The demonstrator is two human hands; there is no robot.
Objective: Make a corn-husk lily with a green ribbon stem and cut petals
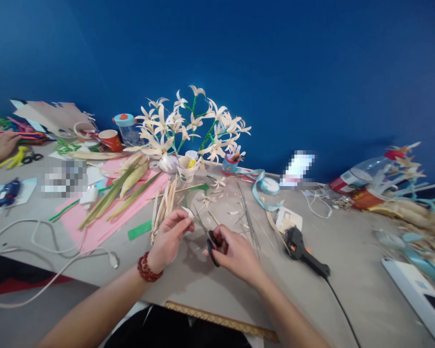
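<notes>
My right hand (226,249) is closed around the black handles of a pair of scissors (212,244), whose blades point up and to the left. Between thumb and fingers, my left hand (172,237) pinches a small pale piece (187,212), perhaps a strip of corn husk; the scissor tips are close to it, and I cannot tell whether they touch. Pale husk strips (163,205) lie just beyond my left hand. Small cut scraps (206,199) and thin wires (248,217) are scattered on the grey table (210,290) past the scissors.
Behind stand pale husk flowers (195,123) on green stems. Left are corn husks (121,193) on pink paper (105,232) and a white cable (72,263). Right are a black glue gun (304,253), blue ribbon (268,186) and a plastic bottle (362,171). Another person's hand (2,147) rests far left.
</notes>
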